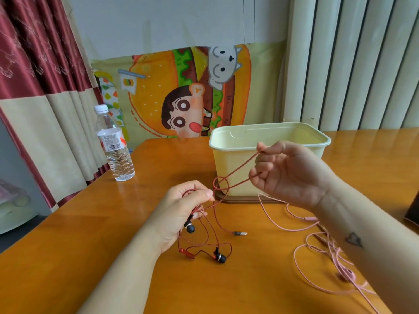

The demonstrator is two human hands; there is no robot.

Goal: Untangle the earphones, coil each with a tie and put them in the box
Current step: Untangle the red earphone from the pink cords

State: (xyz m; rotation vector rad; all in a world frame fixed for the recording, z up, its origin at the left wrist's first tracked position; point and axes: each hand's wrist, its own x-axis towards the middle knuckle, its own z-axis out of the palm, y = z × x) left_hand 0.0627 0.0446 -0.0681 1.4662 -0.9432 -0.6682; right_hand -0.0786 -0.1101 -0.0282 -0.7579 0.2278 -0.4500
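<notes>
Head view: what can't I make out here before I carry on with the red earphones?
All in the head view:
- Floor of the box: hidden by its near wall and the right hand.
- Cord of the red earphones bunched in the left hand: covered by its fingers.
- Much of the pink earphones: under the right forearm, blurred low down, cut off by the bottom edge.
- The dark object at the right edge: cut off.

Partly hidden beneath right forearm (362,241), then cut off at bottom edge: pink earphones (310,218). Too small to read: bottle label (112,141).
</notes>
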